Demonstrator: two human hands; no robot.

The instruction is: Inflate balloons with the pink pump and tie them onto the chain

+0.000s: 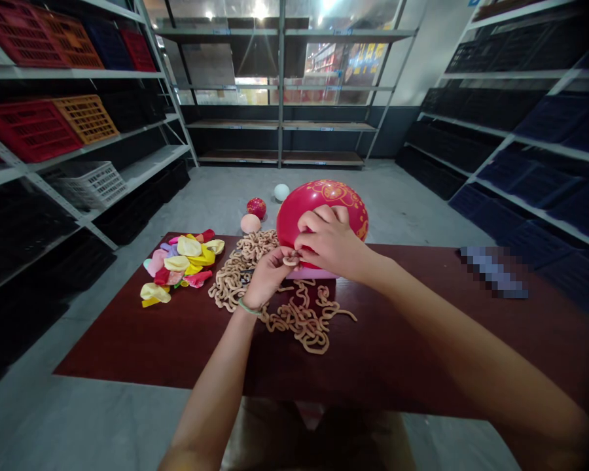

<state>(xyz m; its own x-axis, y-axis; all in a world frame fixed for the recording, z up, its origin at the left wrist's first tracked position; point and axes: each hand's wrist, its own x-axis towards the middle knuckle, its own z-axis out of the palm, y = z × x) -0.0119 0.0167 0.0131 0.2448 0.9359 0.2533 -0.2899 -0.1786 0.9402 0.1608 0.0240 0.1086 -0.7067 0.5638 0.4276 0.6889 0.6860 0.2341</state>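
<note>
A large red balloon (294,212) with gold print stands over the table's far edge, its neck hidden by my fingers. My right hand (331,242) is closed at the near side of the balloon, fingers bent round its neck area. Against those fingertips, my left hand (269,275) pinches a short bit of tan cord (290,260). Beneath my hands lies a tangled heap of tan cords (230,275), with a looser tangle (311,327) nearer me. Part of a pink object (319,273) shows under the balloon.
Uninflated balloons of several colours (189,255) lie at the left of the dark red table (142,347). Beyond it are a small red balloon (256,208), a peach one (250,224) and a pale one (281,192). Crate-filled shelves (78,72) flank the room. A blurred patch (493,271) lies right.
</note>
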